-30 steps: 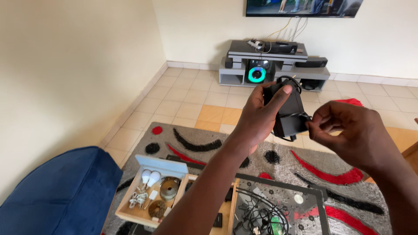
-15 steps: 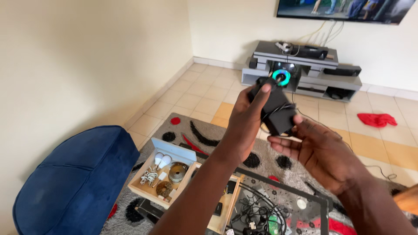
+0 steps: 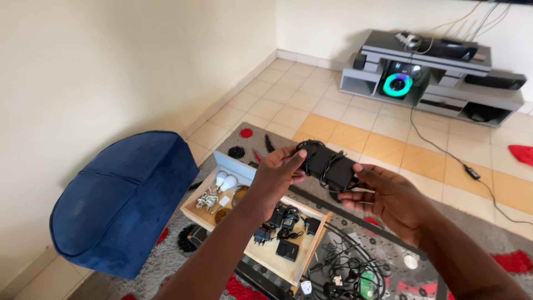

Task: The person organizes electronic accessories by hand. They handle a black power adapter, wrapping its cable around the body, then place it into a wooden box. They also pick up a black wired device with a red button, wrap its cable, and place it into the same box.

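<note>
Black power adapter, cord wrapped round it: lowered from chest height toward the wooden tray, left hand gripping one end, right hand cupped open beneath.

A cream wall is seen to the left of the hands, met by a floor of pale tiles with a band of orange tiles beyond them. A grey media unit is set against the far wall, well beyond the hands. A blue pouffe is placed at lower left, beside a grey patterned rug spread beneath them.
</note>
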